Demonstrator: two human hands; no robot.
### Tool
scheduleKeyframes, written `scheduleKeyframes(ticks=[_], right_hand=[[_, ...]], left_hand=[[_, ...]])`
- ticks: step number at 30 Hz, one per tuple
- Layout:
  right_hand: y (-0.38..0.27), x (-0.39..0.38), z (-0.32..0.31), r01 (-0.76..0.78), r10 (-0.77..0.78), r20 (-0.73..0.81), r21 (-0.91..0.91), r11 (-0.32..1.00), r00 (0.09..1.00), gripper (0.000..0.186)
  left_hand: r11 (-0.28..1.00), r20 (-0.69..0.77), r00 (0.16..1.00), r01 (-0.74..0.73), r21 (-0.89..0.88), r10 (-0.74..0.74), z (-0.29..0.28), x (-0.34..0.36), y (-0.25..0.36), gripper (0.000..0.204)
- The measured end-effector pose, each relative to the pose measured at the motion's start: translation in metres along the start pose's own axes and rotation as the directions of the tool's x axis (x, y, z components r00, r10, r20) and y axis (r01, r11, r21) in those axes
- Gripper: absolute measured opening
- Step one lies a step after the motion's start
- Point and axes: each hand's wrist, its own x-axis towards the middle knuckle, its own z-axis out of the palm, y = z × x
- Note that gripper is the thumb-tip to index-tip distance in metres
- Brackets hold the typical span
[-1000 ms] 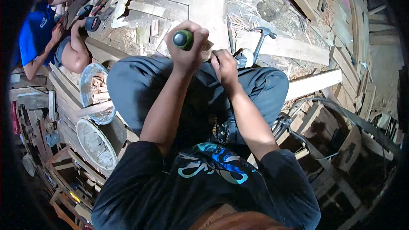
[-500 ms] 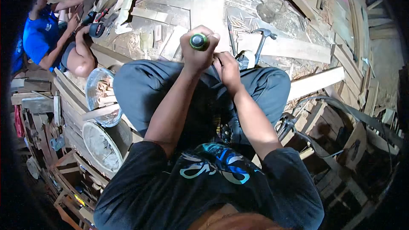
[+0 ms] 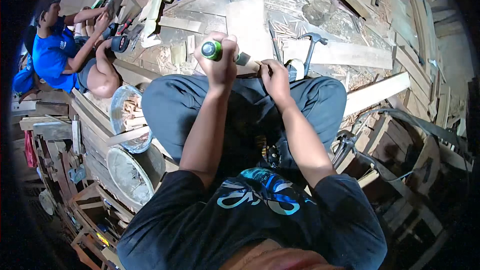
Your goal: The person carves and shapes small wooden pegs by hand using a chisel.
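Observation:
My left hand point(image 3: 218, 65) is closed in a fist around a green-handled chisel point(image 3: 210, 50). Its dark round butt faces up, tilted to the left, and part of a flat blade shows on the far side of the fist. Close to that blade, my right hand point(image 3: 276, 79) has its fingers pinched together at a small strip of wood point(image 3: 258, 63), partly hidden by the fingers. Both hands are over my crossed legs. A claw hammer point(image 3: 312, 45) with a dark handle lies just beyond my right hand.
A pale board point(image 3: 246, 22) lies ahead, near several small wooden sticks point(image 3: 285, 30). On the left stand a clear tub point(image 3: 122, 115) of wood pieces and a round bucket point(image 3: 127, 175). A co-worker in a blue shirt point(image 3: 52, 57) sits at the far left. Cables point(image 3: 395, 112) run at the right.
My left hand has shifted left and the chisel has tipped, so its blade now shows. The right hand has moved slightly to the right. The co-worker's arms have changed position.

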Motion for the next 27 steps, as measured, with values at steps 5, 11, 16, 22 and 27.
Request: scheduleKeyframes(ticks=[5, 11, 16, 22, 27], right_hand=[[0.002, -0.005, 0.000, 0.015, -0.015, 0.027, -0.034, 0.999, 1.000, 0.014], [0.005, -0.005, 0.005, 0.035, -0.031, 0.064, -0.061, 0.998, 0.997, 0.011], [0.006, -0.003, 0.007, 0.084, -0.079, 0.052, -0.087, 0.993, 0.995, 0.012], [0.009, -0.008, 0.006, 0.075, -0.068, 0.070, -0.095, 0.993, 0.995, 0.015], [0.003, -0.008, 0.005, 0.047, -0.039, 0.084, -0.097, 0.994, 0.996, 0.018]], left_hand=[[0.948, -0.064, 0.988, 0.114, -0.298, -0.139, 0.013, -0.007, 0.014, 0.011], [0.957, 0.165, 0.982, -0.130, 0.260, 0.089, 0.014, -0.014, -0.011, 0.012], [0.996, 0.023, 0.995, -0.092, -0.007, 0.092, 0.015, -0.014, -0.004, 0.010], [0.999, 0.080, 0.997, -0.016, 0.037, 0.013, 0.013, -0.011, -0.005, 0.013], [0.926, 0.253, 0.950, -0.255, 0.279, 0.186, 0.019, -0.019, 0.001, 0.017]])
